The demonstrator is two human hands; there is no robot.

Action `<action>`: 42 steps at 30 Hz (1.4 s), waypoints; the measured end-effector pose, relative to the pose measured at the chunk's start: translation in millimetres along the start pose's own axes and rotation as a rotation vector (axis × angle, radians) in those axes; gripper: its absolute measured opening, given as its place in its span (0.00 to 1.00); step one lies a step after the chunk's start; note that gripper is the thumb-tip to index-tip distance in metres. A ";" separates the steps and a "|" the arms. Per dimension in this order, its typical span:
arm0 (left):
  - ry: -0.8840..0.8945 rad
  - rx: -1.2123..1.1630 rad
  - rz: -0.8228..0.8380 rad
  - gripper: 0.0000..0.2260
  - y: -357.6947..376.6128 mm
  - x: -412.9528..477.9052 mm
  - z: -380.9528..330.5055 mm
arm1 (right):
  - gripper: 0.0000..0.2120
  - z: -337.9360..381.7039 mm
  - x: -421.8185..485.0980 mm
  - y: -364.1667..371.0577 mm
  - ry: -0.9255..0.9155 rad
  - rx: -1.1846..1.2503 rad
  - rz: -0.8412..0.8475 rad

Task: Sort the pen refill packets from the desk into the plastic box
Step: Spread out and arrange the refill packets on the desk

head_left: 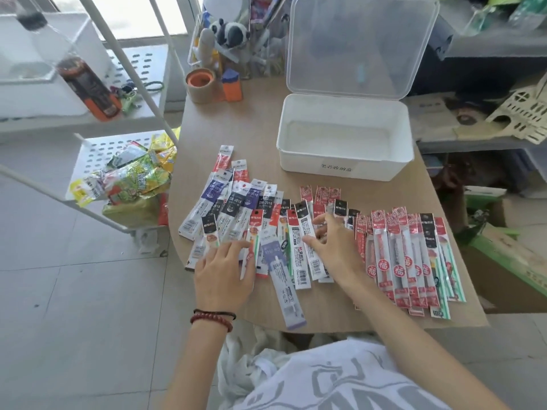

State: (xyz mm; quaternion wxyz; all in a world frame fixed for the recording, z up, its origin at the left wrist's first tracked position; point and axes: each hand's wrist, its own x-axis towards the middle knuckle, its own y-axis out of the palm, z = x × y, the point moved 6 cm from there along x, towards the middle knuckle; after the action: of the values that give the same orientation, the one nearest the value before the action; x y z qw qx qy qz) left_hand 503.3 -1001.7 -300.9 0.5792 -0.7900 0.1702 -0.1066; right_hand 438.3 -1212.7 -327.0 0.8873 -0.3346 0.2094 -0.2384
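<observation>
**Hands over the refill spread**

On the light wooden surface (325,306), I am seeing long plastic pen refill packets (296,241) lying fanned out near the empty white plastic box (344,170), its clear lid raised. My left hand (223,273) is resting flat on them, fingers spread; my right hand (331,244) is hovering with loosely curled fingers, gripping nothing.
</observation>
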 end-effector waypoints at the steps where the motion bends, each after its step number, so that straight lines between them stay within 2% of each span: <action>1: -0.002 0.004 -0.005 0.11 1.1 -2.6 0.6 | 0.17 0.0 0.4 0.8 -0.031 -0.047 -0.005; 8: 0.044 0.027 -0.006 0.16 9.2 -1.2 1.3 | 0.18 -8.3 1.6 2.4 -0.200 -0.295 -0.019; 11: 0.085 0.046 0.000 0.21 13.1 14.3 0.1 | 0.21 -15.3 -2.5 -15.8 -0.218 -0.363 -0.104; 14: 0.083 0.105 -0.002 0.26 19.3 35.1 3.4 | 0.23 -34.2 -9.7 -47.6 -0.138 -0.414 -0.223; 18: -0.005 0.193 -0.042 0.32 15.6 61.3 19.4 | 0.28 -74.6 -27.1 -88.3 0.062 -0.555 -0.325; 21: -0.034 0.210 0.001 0.34 22.5 73.1 31.1 | 0.36 -109.9 -38.4 -101.3 0.250 -0.573 -0.287; 24: -0.020 0.180 0.012 0.34 31.7 76.3 31.8 | 0.45 -130.9 -44.3 -95.2 0.351 -0.544 -0.192; 29: 0.012 0.182 0.024 0.30 34.9 69.3 13.0 | 0.49 -124.6 -45.9 -83.4 0.347 -0.476 -0.170; 33: 0.062 0.217 0.032 0.31 41.5 58.7 -6.2 | 0.51 -112.3 -40.4 -72.8 0.325 -0.482 -0.124; 42: 0.098 0.203 0.055 0.31 54.4 44.9 -44.1 | 0.51 -93.6 -25.3 -50.9 0.307 -0.486 -0.114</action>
State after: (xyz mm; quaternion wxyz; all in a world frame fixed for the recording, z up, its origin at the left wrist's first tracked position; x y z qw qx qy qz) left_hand 520.6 -1072.9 -340.4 0.6500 -0.7161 0.2081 -0.1459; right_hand 354.0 -1278.4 -350.8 0.7243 -0.5087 0.3730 -0.2782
